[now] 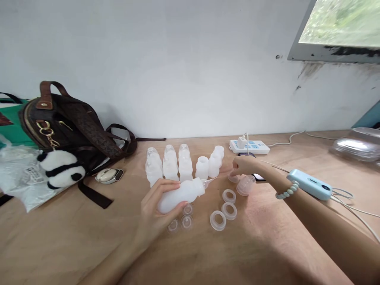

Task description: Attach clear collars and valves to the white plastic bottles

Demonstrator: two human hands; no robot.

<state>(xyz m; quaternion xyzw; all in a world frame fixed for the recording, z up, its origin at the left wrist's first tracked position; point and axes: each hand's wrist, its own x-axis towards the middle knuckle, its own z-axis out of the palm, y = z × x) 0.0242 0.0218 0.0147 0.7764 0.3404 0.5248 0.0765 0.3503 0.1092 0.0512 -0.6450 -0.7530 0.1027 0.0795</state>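
Observation:
My left hand point(162, 204) is wrapped round a white squeeze bottle point(181, 194), tilted nearly flat with its neck to the right. A clear, narrow spoon-like tip point(209, 181) sticks out of the neck. My right hand point(245, 164) reaches across on the right, fingers pinched on a clear cap point(233, 177) low over the table. Beside it lies another clear domed cap point(246, 185). Clear rings point(228, 211) form a line nearer me. Small clear teat-like pieces point(187, 221) lie below the bottle, partly behind my left thumb.
Capped white bottles point(170, 164) stand in rows behind my left hand, with uncapped ones point(202, 168) to their right. Farther back are a power strip point(255, 147) and a partly covered phone point(260, 177). A light-blue device point(310, 184) with cables lies right; a backpack point(86, 130) stands left.

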